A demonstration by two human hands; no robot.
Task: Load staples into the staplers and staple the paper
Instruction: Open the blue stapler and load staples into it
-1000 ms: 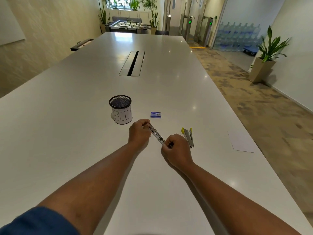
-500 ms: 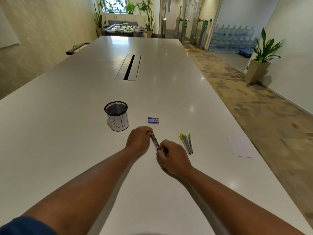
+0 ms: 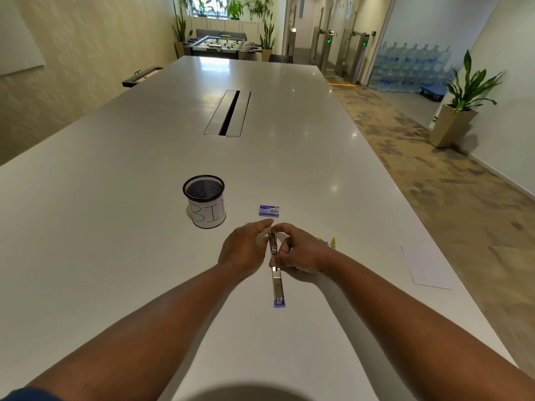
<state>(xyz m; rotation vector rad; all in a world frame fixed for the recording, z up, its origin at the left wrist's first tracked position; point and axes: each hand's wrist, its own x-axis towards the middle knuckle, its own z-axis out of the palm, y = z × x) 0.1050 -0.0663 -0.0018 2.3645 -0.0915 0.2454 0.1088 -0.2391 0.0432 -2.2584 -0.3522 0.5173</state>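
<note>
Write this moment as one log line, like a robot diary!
stapler: swung open flat | right hand: grips it | left hand: open beside | staple box: untouched

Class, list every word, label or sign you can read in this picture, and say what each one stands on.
"BI": handwritten on the white wrap of the mesh cup; a further stroke is cut off.
Blue staple box: print too small to read.
Green signs on the gates: symbols, unreadable.

right hand [image 3: 301,253] hides most of the yellow stapler [image 3: 330,243]; staple box [image 3: 269,211] print unreadable.
</note>
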